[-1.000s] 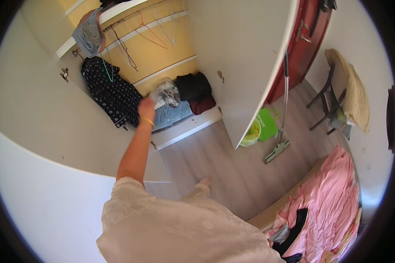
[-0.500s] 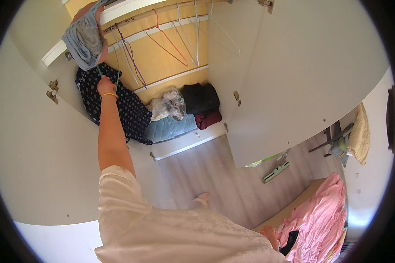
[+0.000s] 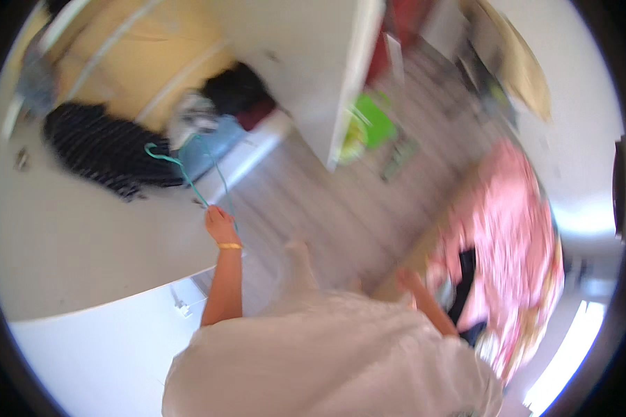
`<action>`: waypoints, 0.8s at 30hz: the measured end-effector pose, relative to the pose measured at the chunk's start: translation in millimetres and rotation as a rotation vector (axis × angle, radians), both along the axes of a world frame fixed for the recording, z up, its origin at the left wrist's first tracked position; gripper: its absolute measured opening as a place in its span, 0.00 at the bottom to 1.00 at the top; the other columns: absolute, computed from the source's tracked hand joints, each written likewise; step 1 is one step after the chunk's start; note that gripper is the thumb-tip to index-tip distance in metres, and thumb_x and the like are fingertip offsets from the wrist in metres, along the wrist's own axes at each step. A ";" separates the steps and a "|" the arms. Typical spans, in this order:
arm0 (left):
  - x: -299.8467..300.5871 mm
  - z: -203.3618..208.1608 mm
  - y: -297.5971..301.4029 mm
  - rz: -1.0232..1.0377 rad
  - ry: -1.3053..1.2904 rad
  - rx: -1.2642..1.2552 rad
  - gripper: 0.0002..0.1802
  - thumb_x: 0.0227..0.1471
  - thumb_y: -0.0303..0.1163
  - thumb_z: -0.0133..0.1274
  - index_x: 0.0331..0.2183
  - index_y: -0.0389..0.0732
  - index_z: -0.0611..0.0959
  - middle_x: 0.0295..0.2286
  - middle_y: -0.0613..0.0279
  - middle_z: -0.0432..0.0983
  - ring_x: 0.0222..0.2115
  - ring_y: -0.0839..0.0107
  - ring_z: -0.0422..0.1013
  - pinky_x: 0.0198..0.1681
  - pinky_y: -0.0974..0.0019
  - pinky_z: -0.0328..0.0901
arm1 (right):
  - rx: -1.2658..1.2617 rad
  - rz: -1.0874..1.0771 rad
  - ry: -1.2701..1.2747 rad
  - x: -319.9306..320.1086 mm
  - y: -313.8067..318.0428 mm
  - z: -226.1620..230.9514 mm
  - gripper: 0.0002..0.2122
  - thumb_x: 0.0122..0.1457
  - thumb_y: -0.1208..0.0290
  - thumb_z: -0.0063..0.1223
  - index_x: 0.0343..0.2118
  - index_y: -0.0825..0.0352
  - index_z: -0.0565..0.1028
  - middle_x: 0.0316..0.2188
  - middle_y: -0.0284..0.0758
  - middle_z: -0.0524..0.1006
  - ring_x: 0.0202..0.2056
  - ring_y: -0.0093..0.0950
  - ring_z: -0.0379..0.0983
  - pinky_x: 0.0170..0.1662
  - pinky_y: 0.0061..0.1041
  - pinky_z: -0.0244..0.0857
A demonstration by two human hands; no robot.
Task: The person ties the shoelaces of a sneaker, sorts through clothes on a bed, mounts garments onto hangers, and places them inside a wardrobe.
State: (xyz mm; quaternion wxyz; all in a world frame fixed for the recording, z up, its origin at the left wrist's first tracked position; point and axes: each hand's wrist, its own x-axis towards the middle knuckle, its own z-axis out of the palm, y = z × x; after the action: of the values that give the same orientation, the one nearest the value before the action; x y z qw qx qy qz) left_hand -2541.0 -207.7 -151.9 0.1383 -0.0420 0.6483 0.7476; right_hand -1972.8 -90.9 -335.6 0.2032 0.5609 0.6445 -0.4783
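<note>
Left hand point(image 3: 220, 226) clamped on a green hanger point(image 3: 190, 179), gripping it at the near end. Hanger is out in front of the wardrobe point(image 3: 181, 42), hook toward the far left, crossing in view the lower end of a dark garment point(image 3: 108, 149) and a blue folded cloth point(image 3: 215, 149); contact with either cannot be told. Yellow band on the left wrist.

Right hand point(image 3: 409, 279) well apart from the left, low on the right, beside the pink cloth point(image 3: 504, 215). Blurred; cannot tell whether its fingers are closed or holding anything. Black strip of fabric point(image 3: 464, 285) lies against the pink cloth.

Wardrobe bottom, left to right: pale bundle point(image 3: 190, 118), black bundle point(image 3: 236, 90), dark red cloth point(image 3: 257, 115) just beside the black. Wardrobe door point(image 3: 292, 62) stands open. Beyond its edge, on the floor point(image 3: 334, 208): green bag point(image 3: 375, 121), with a mop head point(image 3: 400, 158) near it. Far right, tan cloth point(image 3: 522, 66) over a chair.
</note>
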 end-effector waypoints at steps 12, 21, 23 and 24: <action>355.6 -23.6 -32.6 -1.220 -0.538 -0.339 0.18 0.56 0.42 0.36 0.19 0.43 0.64 0.10 0.72 0.51 0.11 0.81 0.50 0.23 0.72 0.58 | 0.031 -0.900 -0.655 188.7 -186.2 44.5 0.31 0.44 0.50 0.54 0.49 0.63 0.64 0.46 0.44 0.67 0.49 0.41 0.63 0.49 0.35 0.60; 422.1 -116.2 -52.4 -1.476 -0.221 -0.078 0.14 0.57 0.35 0.38 0.21 0.41 0.65 0.13 0.70 0.57 0.15 0.82 0.53 0.24 0.77 0.55 | 0.559 -0.952 -0.697 218.9 -215.1 -18.8 0.47 0.35 0.52 0.63 0.58 0.58 0.47 0.52 0.45 0.57 0.50 0.44 0.58 0.48 0.41 0.59; 442.7 -123.5 -59.8 -1.487 -0.206 -0.032 0.13 0.57 0.33 0.39 0.22 0.40 0.66 0.14 0.70 0.58 0.16 0.82 0.54 0.25 0.77 0.56 | 0.538 -0.945 -0.642 231.2 -211.7 -21.4 0.50 0.34 0.53 0.64 0.58 0.58 0.44 0.53 0.47 0.55 0.51 0.45 0.57 0.48 0.42 0.58; 451.1 -126.0 -64.2 -1.500 -0.185 0.006 0.11 0.56 0.32 0.40 0.23 0.40 0.67 0.15 0.69 0.59 0.16 0.82 0.55 0.25 0.77 0.56 | 0.510 -0.941 -0.582 234.2 -213.4 -24.7 0.52 0.33 0.54 0.65 0.59 0.57 0.41 0.54 0.49 0.53 0.51 0.46 0.56 0.48 0.42 0.58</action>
State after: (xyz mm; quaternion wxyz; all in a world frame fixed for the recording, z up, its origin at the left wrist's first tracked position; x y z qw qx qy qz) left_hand -2089.9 -271.9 -277.9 0.6640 0.3484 0.4868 0.4481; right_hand -1738.5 -304.3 -360.3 -0.0029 0.9242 0.3399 -0.1743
